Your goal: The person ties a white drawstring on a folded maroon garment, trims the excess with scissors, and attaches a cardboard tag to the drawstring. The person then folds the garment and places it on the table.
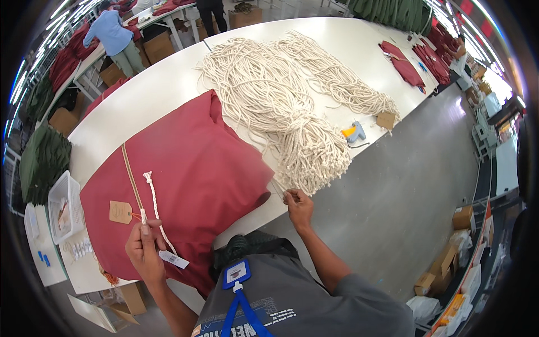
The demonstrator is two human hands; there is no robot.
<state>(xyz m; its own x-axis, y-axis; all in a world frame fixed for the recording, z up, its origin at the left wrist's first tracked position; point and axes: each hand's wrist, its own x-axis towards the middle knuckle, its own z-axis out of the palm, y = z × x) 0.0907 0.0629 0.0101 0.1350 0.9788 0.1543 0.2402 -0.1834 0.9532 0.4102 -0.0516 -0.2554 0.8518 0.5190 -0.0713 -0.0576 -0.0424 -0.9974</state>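
Note:
A large piece of dark red fabric (185, 151), sewn like an apron or bag, lies spread across the white table in front of me. My left hand (147, 247) is closed in a pinch on a white cord end (143, 215), where a doubled tan cord (131, 174) meets it. Beside it, a brown card tag (120, 212) hangs on an orange string. A knotted white cord (154, 196) and a white label (174, 259) lie on the fabric. My right hand (298, 209) has its fingers pressed together at the table's edge, below a big bundle of cream cords (269, 95); what they hold is unclear.
A second cord bundle (342, 78) lies farther right, near a grey and yellow tagging gun (353, 132) and a brown card (386, 119). A white plastic basket (66, 208) stands left. Folded red pieces (401, 64) lie far right. Other people (115, 36) work beyond the table.

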